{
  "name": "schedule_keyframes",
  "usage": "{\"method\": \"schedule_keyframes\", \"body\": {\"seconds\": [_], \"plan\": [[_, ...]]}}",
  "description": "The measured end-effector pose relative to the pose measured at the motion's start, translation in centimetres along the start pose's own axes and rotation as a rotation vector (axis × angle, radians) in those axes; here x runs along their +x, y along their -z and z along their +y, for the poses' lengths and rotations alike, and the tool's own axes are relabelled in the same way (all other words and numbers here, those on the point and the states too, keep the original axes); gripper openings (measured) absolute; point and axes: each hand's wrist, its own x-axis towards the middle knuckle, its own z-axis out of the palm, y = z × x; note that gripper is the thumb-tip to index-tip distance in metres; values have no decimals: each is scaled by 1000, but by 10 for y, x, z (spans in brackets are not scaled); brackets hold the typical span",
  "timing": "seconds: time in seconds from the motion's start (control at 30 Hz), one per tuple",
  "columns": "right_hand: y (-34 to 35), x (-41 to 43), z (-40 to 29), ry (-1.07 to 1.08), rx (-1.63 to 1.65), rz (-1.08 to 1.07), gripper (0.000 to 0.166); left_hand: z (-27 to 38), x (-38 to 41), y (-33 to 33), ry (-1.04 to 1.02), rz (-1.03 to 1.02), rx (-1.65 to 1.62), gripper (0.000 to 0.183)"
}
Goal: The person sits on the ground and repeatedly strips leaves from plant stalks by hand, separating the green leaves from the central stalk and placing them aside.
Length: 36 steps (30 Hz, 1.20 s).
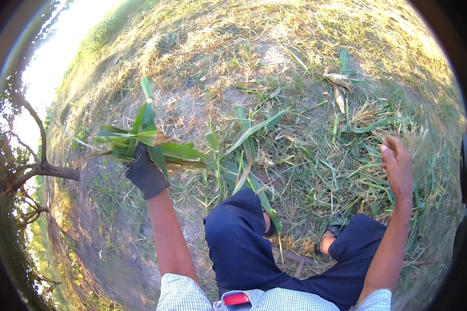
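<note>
My left hand (146,175), in a dark glove, is closed around a bundle of green maize leaves and stalks (179,151) held out to the left. Some leaf blades stick up past the fingers. On the right, my bare right hand (397,165) is raised over the cut fodder, with its fingers curled and nothing visible in them. Loose green maize leaves (249,134) lie on the ground between the hands. One long leaf (270,210) runs down beside my knee.
Chopped green and dry stalks (327,175) litter the ground. Dry maize husks (338,83) lie farther off. A brown metal frame (295,258) shows low between my feet, partly hidden by my dark trousers (241,245). Bare tree branches (58,171) stand at far left.
</note>
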Motion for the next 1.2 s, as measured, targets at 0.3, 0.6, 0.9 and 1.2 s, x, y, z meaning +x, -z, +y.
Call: {"method": "schedule_keyframes", "body": {"seconds": [0.3,0.6,0.9,1.2], "plan": [[-3,-3,-1,73,-36,-19,40,12,-34,-95,264,-164,-283,33],[-15,-9,-32,152,84,-144,35,-7,-121,-187,536,-466,-395,39],[-40,-22,-43,107,212,-398,43,-18,-187,-206,768,-804,-436,33],[-42,-22,-44,52,248,-363,18,-12,-203,-209,816,-852,-404,35]]}}
